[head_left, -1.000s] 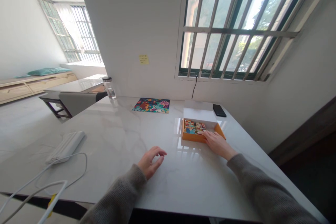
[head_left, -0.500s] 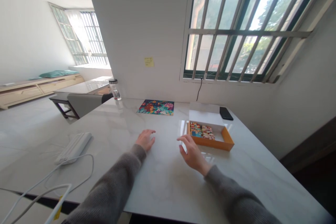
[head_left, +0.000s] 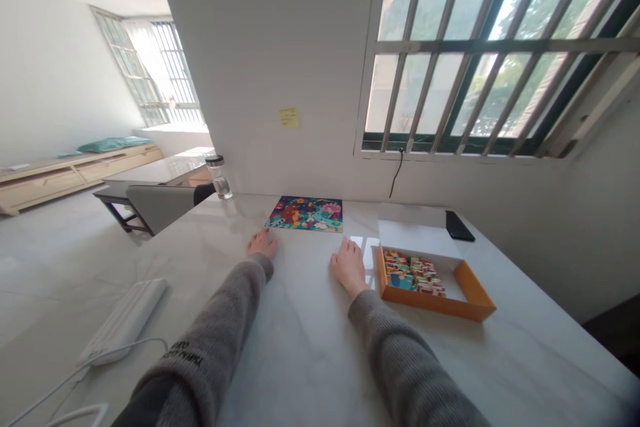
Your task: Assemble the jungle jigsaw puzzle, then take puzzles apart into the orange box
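A colourful printed picture sheet (head_left: 306,214) lies flat at the back of the white table. My left hand (head_left: 263,244) is at its lower left corner, fingers loosely spread; whether the fingertips touch the sheet I cannot tell. Just below the lower right corner is my right hand (head_left: 349,267), its fingers stretched forward over the table and nothing seen in them. To the right of that hand stands an orange open box (head_left: 435,305), with stacks of small colourful printed pieces (head_left: 414,273) in its left part.
A white sheet (head_left: 415,227) and a black phone (head_left: 459,225) lie behind the box. A clear bottle (head_left: 220,179) stands at the back left. On the left are a white power strip (head_left: 125,320) and its cables. The wall bears a yellow note (head_left: 289,117).
Both my hands have moved forward to the picture sheet's near corners. The right hand has left the box's side. My view has shifted, so the box appears lower and further right.
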### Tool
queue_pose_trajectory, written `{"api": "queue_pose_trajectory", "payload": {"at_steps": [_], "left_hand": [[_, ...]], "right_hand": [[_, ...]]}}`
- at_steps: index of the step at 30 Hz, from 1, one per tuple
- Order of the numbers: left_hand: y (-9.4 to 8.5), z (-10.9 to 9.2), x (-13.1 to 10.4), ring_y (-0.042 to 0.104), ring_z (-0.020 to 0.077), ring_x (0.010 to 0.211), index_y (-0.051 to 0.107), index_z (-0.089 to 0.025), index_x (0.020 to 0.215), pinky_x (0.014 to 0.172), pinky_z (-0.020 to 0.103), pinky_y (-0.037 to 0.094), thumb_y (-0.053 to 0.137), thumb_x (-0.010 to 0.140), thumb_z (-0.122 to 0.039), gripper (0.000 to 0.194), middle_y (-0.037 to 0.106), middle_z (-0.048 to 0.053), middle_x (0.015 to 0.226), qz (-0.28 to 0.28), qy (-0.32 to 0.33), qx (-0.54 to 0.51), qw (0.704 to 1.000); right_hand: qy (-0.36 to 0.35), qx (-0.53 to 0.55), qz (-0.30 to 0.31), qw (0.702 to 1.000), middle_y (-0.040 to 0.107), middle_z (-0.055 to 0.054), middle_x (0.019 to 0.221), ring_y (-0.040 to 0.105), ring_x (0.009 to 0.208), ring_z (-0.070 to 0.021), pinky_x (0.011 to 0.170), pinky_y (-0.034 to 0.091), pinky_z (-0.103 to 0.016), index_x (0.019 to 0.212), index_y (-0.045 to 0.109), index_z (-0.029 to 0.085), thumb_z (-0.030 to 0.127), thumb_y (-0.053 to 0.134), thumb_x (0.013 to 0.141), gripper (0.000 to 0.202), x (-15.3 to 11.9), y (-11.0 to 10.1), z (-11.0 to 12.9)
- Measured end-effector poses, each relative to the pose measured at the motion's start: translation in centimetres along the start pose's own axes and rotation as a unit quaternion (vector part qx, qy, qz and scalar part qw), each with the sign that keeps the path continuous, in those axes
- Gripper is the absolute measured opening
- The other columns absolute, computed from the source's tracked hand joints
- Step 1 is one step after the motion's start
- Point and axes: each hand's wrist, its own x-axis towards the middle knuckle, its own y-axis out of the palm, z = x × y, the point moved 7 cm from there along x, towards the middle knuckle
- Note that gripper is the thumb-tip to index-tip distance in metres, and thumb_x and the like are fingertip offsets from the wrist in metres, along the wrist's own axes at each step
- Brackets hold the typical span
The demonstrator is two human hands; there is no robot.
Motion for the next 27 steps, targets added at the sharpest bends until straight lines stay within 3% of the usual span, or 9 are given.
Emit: {"api": "queue_pose_trajectory", "payload": {"at_steps": [5, 8, 15, 21, 27], "left_hand": [[0.0, 0.7, 3.2, 0.037, 0.0273, 0.141, 0.045, -0.020, 0.140, 0.115, 0.043, 0.029, 0.048, 0.086, -0.031, 0.055, 0.055, 0.014, 0.141, -0.004, -0.027, -0.019, 0.999], [0.2, 0.9, 4.5, 0.036, 0.0260, 0.142, 0.046, -0.023, 0.139, 0.116, 0.044, 0.025, 0.049, 0.086, -0.035, 0.055, 0.059, 0.012, 0.136, -0.003, -0.043, -0.039, 0.998], [0.2, 2.1, 5.8, 0.041, 0.0267, 0.137, 0.052, -0.028, 0.132, 0.114, 0.043, 0.028, 0.050, 0.086, -0.046, 0.050, 0.066, 0.005, 0.129, -0.003, -0.075, -0.097, 0.992], [-0.7, 2.2, 4.7, 0.047, 0.0297, 0.131, 0.057, -0.027, 0.125, 0.109, 0.043, 0.034, 0.050, 0.087, -0.041, 0.041, 0.070, 0.004, 0.124, -0.015, -0.100, -0.114, 0.988], [-1.5, 2.3, 0.5, 0.048, 0.0316, 0.127, 0.058, -0.025, 0.114, 0.106, 0.042, 0.035, 0.057, 0.083, -0.036, 0.033, 0.071, 0.006, 0.117, -0.049, -0.119, -0.100, 0.987]], "right_hand": [[0.024, 0.007, -0.018, 1.000, 0.046, -0.026, 0.145, 0.035, 0.139, -0.0350, 0.116, 0.019, -0.045, 0.146, 0.039, 0.001, 0.026, 0.048, 0.091, 0.062, 2.9, 0.9, -0.4], [0.021, 0.040, -0.022, 0.999, 0.054, -0.022, 0.138, 0.043, 0.133, -0.0324, 0.115, 0.023, -0.043, 0.144, 0.042, 0.005, 0.027, 0.049, 0.090, 0.059, 4.5, 1.0, -0.5], [0.048, 0.116, -0.026, 0.992, 0.064, -0.017, 0.129, 0.053, 0.126, -0.0300, 0.112, 0.028, -0.041, 0.135, 0.056, 0.013, 0.031, 0.052, 0.087, 0.051, 6.9, 1.3, -1.3], [0.063, 0.168, -0.039, 0.983, 0.070, -0.011, 0.121, 0.061, 0.115, -0.0260, 0.101, 0.041, -0.034, 0.130, 0.060, 0.018, 0.036, 0.051, 0.089, 0.046, 6.7, 0.9, -2.1], [0.039, 0.148, -0.050, 0.987, 0.067, -0.015, 0.122, 0.057, 0.119, -0.0282, 0.104, 0.038, -0.036, 0.129, 0.061, 0.012, 0.031, 0.054, 0.086, 0.047, 2.8, -0.1, -1.8]]}}
